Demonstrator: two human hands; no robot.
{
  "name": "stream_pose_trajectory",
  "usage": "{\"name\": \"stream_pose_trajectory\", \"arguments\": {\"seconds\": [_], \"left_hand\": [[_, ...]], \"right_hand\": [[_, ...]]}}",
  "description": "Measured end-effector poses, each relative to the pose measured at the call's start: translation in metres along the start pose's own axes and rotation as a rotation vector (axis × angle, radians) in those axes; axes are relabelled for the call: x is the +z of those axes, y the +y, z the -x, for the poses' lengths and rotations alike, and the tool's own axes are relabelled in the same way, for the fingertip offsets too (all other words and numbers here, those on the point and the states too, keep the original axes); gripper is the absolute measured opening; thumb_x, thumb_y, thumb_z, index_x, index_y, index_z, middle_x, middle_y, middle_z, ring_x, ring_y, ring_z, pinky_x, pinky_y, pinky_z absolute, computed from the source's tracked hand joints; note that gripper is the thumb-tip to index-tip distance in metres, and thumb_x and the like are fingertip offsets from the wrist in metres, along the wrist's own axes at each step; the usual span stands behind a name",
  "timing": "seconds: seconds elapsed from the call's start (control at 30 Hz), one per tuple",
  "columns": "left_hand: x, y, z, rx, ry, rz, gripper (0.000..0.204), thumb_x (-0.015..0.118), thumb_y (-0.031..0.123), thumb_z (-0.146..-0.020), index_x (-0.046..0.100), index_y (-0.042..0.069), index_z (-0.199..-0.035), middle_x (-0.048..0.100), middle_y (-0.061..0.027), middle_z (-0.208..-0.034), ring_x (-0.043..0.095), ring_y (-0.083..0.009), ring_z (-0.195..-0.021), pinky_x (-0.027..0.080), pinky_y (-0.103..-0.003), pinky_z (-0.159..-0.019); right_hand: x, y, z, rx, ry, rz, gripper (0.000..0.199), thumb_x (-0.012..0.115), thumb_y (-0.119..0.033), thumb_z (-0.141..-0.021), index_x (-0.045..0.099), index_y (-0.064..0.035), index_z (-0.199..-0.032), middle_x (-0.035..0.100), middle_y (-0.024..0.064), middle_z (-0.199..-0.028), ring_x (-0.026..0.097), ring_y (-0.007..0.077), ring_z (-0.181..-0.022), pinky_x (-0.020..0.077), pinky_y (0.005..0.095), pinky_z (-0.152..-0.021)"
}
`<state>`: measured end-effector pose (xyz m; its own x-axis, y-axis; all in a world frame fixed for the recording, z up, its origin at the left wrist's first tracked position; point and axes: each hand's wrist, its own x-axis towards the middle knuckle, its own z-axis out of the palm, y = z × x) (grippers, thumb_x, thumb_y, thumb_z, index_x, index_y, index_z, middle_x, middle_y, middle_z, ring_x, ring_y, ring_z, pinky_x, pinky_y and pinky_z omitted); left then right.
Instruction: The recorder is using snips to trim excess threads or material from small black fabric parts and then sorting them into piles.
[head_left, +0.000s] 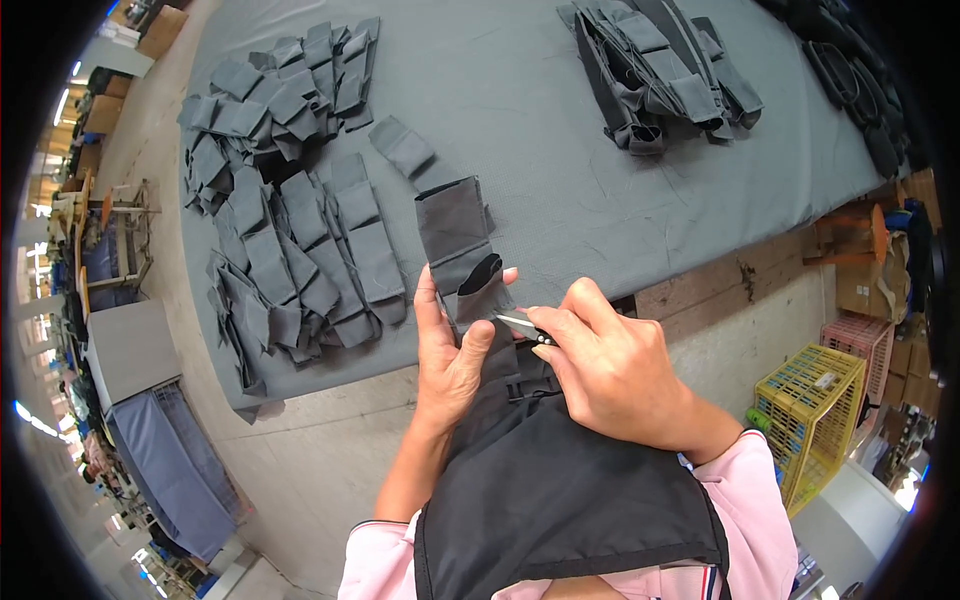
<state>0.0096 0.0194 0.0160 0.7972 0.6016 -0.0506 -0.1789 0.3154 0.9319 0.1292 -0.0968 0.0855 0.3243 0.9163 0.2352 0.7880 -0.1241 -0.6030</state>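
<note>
A dark grey sewn fabric piece (452, 228), like a small pocket with a folded-up end, lies across the fingers of my left hand (448, 372). The thumb presses on its lower part, where the opening gapes. My right hand (622, 375) is closed around small thread snips (517, 323). Their blades point left and touch or nearly touch the fabric's lower edge beside my left thumb. Parts of the snips are hidden inside my fingers. Just beyond the held piece, a single loose grey fabric piece (402, 147) rests on the covered table (520, 110).
Left on the table is a heap of similar grey pieces (270, 110). Longer grey strips (655, 70) are bundled at the far right, near black items (850, 85) along the edge. Yellow crates (812, 410) stand on the floor to my right. A black apron (570, 490) covers my front.
</note>
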Motion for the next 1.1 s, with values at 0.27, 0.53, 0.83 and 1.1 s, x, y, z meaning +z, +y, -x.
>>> {"name": "stream_pose_trajectory", "arguments": {"seconds": [0.27, 0.53, 0.83, 1.1], "left_hand": [[0.001, -0.001, 0.000, 0.003, 0.054, -0.039, 0.076, 0.062, 0.036, -0.086, 0.017, 0.009, -0.141, 0.055, -0.0170, -0.119, 0.054, -0.0211, -0.106, 0.044, -0.034, -0.092], [-0.004, -0.004, 0.000, -0.012, -0.031, 0.000, 0.071, 0.060, 0.030, -0.089, 0.016, 0.007, -0.140, 0.052, -0.0182, -0.122, 0.061, -0.0201, -0.089, 0.052, -0.031, -0.073], [-0.012, 0.011, 0.006, -0.369, -0.119, 0.097, 0.077, 0.058, 0.022, -0.091, 0.006, -0.002, -0.143, 0.056, -0.0172, -0.109, 0.063, -0.0205, -0.072, 0.053, -0.030, -0.062], [-0.018, 0.023, 0.007, -0.446, -0.206, -0.179, 0.064, 0.055, 0.009, -0.091, 0.018, -0.005, -0.141, 0.058, -0.0105, -0.099, 0.061, -0.0136, -0.068, 0.052, -0.027, -0.061]], "right_hand": [[0.001, 0.000, -0.001, 0.021, -0.036, 0.018, 0.022, 0.063, -0.002, -0.074, 0.057, 0.0044, -0.094, 0.047, 0.0102, -0.083, 0.060, 0.0209, -0.057, 0.0491, 0.0307, -0.049], [0.009, 0.004, 0.003, 0.032, -0.009, -0.026, 0.024, 0.064, -0.002, -0.073, 0.057, 0.0030, -0.095, 0.048, 0.0109, -0.084, 0.060, 0.0235, -0.059, 0.0490, 0.0314, -0.051], [0.020, 0.025, -0.002, 0.109, 0.086, -0.310, 0.016, 0.063, -0.002, -0.075, 0.062, -0.0022, -0.092, 0.052, 0.0082, -0.081, 0.059, 0.0225, -0.061, 0.0466, 0.0321, -0.053], [0.014, 0.028, -0.005, 0.110, -0.087, -0.349, 0.017, 0.064, -0.003, -0.075, 0.061, -0.0030, -0.092, 0.051, 0.0080, -0.082, 0.059, 0.0244, -0.064, 0.0456, 0.0334, -0.055]]}}
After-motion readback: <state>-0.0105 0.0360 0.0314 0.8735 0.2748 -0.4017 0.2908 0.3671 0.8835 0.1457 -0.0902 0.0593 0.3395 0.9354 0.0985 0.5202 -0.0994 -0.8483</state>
